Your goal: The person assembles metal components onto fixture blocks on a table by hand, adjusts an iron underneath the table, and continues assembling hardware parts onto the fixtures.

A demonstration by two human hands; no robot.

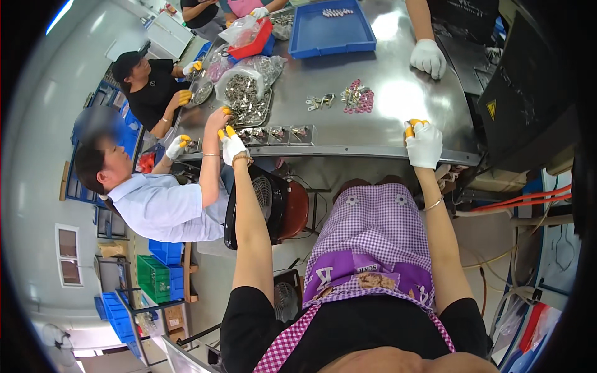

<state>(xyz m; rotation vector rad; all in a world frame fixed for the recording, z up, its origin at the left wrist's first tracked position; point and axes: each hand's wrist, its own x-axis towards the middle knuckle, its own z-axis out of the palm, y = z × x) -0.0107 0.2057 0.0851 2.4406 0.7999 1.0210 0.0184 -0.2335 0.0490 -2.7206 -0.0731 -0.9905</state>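
My left hand (234, 148), in a white glove with yellow fingertips, reaches to the table's near edge at the left, fingers stretched out and slightly apart. It is beside a row of clear square boxes (301, 134) holding small metal parts, and close to a co-worker's hand (219, 118). I see nothing held in it. My right hand (425, 145), gloved alike, is at the table's near edge on the right. Its fingers are curled; what they hold, if anything, is hidden. Between the hands, farther back, lie a cluster of pink-ringed metal parts (359, 98) and a few loose metal pieces (319, 101).
A metal tray (268, 110) heaped with small metal parts stands behind the boxes. A blue tray (333, 50) and a red bin (254, 41) are farther back. Co-workers sit at the left; another gloved hand (428, 59) rests far right. A black machine (528, 93) borders the right.
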